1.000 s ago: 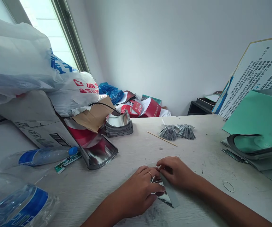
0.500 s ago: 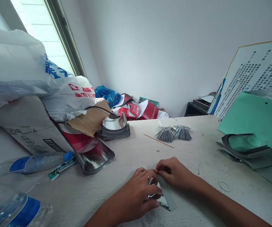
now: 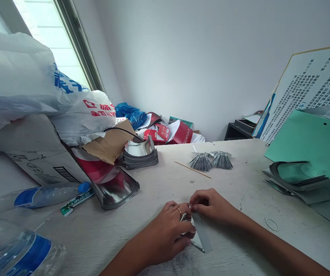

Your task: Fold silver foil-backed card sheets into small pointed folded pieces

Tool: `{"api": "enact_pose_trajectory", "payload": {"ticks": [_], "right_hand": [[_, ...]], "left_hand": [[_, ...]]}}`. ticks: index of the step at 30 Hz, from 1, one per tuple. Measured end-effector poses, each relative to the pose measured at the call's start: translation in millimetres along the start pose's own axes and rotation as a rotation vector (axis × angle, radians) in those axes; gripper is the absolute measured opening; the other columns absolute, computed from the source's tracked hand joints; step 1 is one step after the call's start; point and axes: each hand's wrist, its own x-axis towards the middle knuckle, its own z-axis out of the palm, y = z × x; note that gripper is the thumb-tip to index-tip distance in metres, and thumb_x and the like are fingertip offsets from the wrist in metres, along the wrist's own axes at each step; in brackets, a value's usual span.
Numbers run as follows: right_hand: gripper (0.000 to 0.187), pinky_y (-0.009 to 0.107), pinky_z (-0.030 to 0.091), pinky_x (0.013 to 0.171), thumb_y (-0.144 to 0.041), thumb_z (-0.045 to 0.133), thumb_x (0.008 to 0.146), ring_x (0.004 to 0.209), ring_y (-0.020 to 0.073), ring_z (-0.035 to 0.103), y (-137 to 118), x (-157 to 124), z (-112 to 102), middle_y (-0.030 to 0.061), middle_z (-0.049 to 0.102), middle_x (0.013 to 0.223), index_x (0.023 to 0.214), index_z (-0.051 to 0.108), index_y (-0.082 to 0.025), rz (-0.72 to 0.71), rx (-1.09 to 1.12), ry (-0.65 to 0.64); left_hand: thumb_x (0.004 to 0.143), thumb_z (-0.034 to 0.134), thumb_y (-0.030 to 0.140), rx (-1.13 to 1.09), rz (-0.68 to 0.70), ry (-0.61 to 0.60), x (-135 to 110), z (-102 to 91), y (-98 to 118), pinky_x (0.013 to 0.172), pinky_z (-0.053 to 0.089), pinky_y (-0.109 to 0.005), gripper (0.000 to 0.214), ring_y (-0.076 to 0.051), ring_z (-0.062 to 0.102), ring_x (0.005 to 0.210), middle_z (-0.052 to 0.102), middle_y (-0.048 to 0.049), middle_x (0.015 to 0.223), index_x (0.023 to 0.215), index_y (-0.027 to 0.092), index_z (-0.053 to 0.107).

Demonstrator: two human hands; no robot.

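Note:
A small piece of shiny silver sheet (image 3: 201, 234) with a pale strip along its right edge lies at a slant on the white table (image 3: 159, 184). My left hand (image 3: 169, 234), with a ring on one finger, is closed over its left side and covers much of it. At its far end, the thumb and forefinger of my right hand (image 3: 208, 205) are pinched together beside the left fingertips. What exactly sits between those right fingertips is too small to make out. Beyond my hands are two fanned bunches of thin silver strips (image 3: 201, 162) and a thin wooden stick (image 3: 192, 169).
Curved silver sheets are stacked (image 3: 140, 155) at back left, near a cardboard box (image 3: 53, 161) under plastic bags (image 3: 18, 76). Plastic bottles (image 3: 50, 194) lie at left. At right are a green folder (image 3: 311, 142), a grey sheet stack (image 3: 299, 184) and a rubber band (image 3: 272, 224).
Both hands stay at the silver sheet with only slight finger shifts. The left fingers have closed in a little over it. The whole view has moved slightly.

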Motion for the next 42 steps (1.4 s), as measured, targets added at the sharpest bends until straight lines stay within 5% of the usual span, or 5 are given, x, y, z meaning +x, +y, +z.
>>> {"api": "enact_pose_trajectory", "payload": {"ticks": [7,16,28,35,42], "right_hand": [[0.013,0.024,0.045,0.065,-0.018,0.060,0.078,0.073,0.0150,0.061,2,3,-5,0.0019,0.070,0.081,0.086,0.070,-0.016,0.057,0.059,0.092],[0.022,0.026,0.050,0.074,-0.009,0.053,0.079,0.082,0.0170,0.067,-1,0,-2,0.0022,0.075,0.087,0.087,0.072,-0.017,-0.010,-0.065,0.026],[0.019,0.029,0.051,0.079,-0.014,0.057,0.080,0.087,0.0184,0.067,0,1,-4,0.0029,0.075,0.093,0.091,0.072,-0.018,0.002,-0.005,-0.036],[0.011,0.026,0.047,0.069,-0.019,0.062,0.081,0.075,0.0161,0.062,-4,-2,-12,0.0012,0.071,0.083,0.087,0.070,-0.018,0.041,-0.002,-0.093],[0.027,0.024,0.047,0.066,-0.010,0.054,0.080,0.075,0.0149,0.062,-4,-2,-8,0.0022,0.074,0.093,0.099,0.071,-0.019,-0.040,-0.117,0.025]], "left_hand": [[0.087,0.067,0.019,0.004,0.002,-0.012,0,-2.2,-1,0.108,0.032,-0.038,0.018,-0.019,0.055,0.113,0.057,-0.0010,0.117,0.102,0.029,0.065],[0.090,0.064,0.019,0.001,0.004,0.000,-2,0.4,-4,0.109,0.031,-0.038,0.019,-0.021,0.051,0.124,0.056,-0.0024,0.117,0.106,0.030,0.065],[0.090,0.064,0.024,0.010,0.023,0.015,2,-1.3,1,0.105,0.031,-0.038,0.011,-0.020,0.054,0.114,0.057,-0.0028,0.114,0.101,0.027,0.065],[0.088,0.067,0.022,0.006,0.036,-0.004,-1,-6.0,-2,0.105,0.034,-0.036,0.014,-0.020,0.054,0.114,0.057,-0.0022,0.114,0.101,0.028,0.067],[0.087,0.066,0.019,0.002,0.038,0.004,-2,-9.5,-2,0.103,0.039,-0.036,0.014,-0.021,0.055,0.113,0.057,-0.0036,0.114,0.099,0.026,0.068]]}}
